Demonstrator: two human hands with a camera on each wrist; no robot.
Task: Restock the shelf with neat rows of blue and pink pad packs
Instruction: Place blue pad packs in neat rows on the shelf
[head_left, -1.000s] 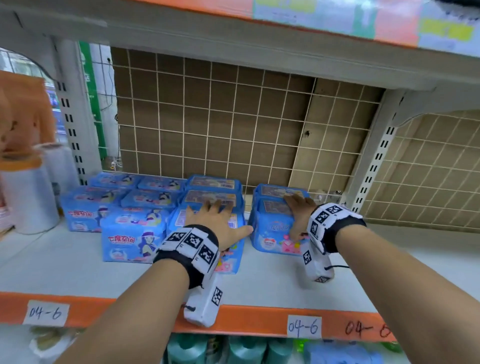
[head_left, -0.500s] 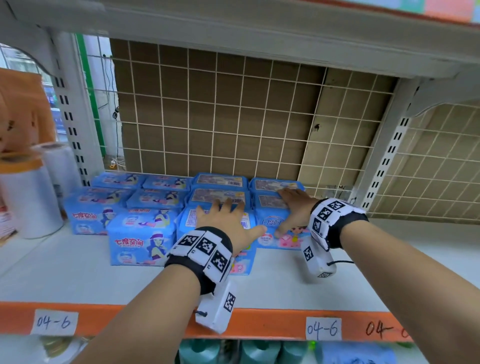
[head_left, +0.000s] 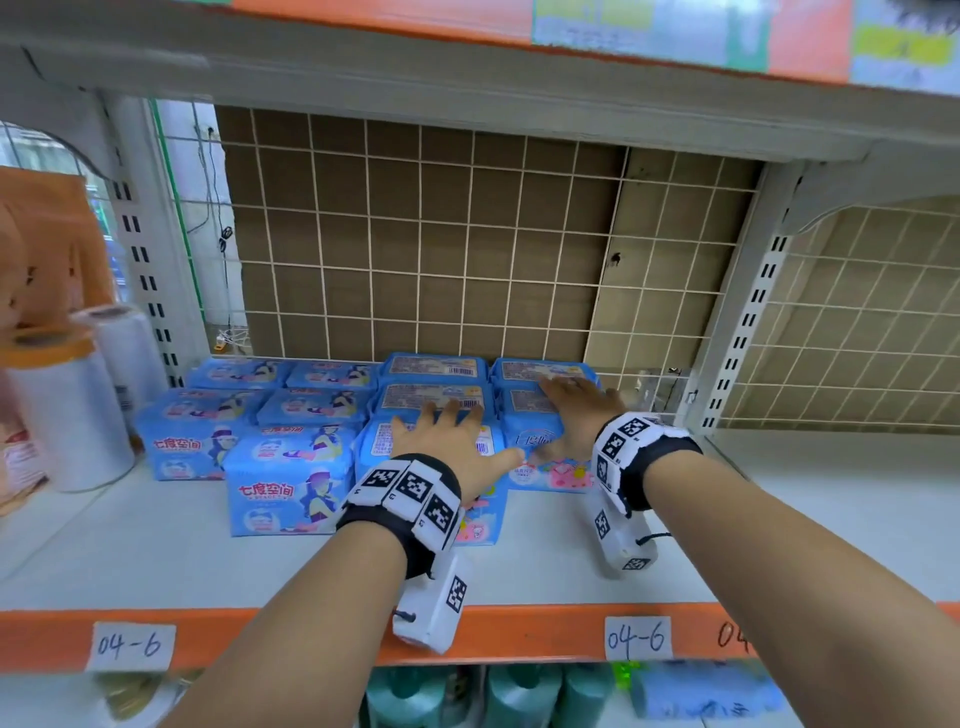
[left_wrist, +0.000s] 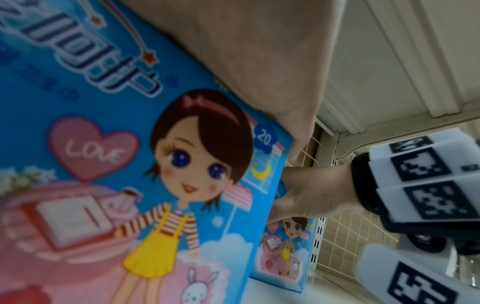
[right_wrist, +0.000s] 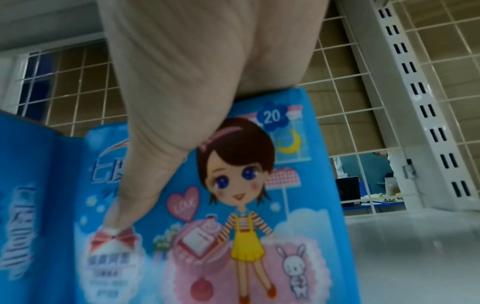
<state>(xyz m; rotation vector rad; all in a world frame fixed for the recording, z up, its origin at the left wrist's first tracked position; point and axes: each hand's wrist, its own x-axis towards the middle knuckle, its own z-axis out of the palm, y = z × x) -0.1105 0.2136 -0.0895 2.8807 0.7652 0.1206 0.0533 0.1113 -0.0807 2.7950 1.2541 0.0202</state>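
Blue pad packs with pink artwork stand in several columns on the white shelf (head_left: 831, 519), running from front to back. My left hand (head_left: 447, 441) lies flat on top of the front pack (head_left: 485, 519) of the third column, fingers spread and thumb pointing right. The left wrist view shows that pack's cartoon-girl face (left_wrist: 130, 164) under the palm (left_wrist: 259, 61). My right hand (head_left: 576, 410) rests on top of the fourth column's front pack (head_left: 550, 470), which touches the third column. Its thumb (right_wrist: 135, 195) lies down that pack's front face (right_wrist: 246, 205).
Two columns of blue packs with another design (head_left: 280, 483) stand to the left. White rolls (head_left: 72, 415) and orange packs (head_left: 41, 249) sit beyond the left upright. A wire mesh back (head_left: 467, 249) closes the rear. Green bottles (head_left: 467, 696) show below the orange edge (head_left: 519, 631).
My right hand slid the fourth column of packs leftward, and the gap to the third column is gone. My left hand stayed on its front pack.
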